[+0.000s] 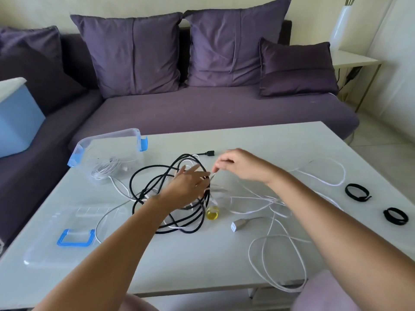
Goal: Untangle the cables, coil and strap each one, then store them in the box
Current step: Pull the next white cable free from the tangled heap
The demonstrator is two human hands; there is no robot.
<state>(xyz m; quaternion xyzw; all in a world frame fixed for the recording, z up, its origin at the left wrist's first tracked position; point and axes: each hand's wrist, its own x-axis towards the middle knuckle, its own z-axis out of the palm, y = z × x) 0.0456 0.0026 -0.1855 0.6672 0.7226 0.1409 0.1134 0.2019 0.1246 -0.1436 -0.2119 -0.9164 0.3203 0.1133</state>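
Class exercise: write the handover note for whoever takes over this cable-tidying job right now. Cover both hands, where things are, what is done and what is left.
Left hand: fingers spread over the black cable tangle at mid-table.
Right hand: pinches a white cable end just beside it.
Clear box: far left, open, a coiled white cable inside. Its lid lies near left. Two black straps sit at the right.
Done: one cable stored.
Left: separate the black and the loose white cables, coil, strap and box each.
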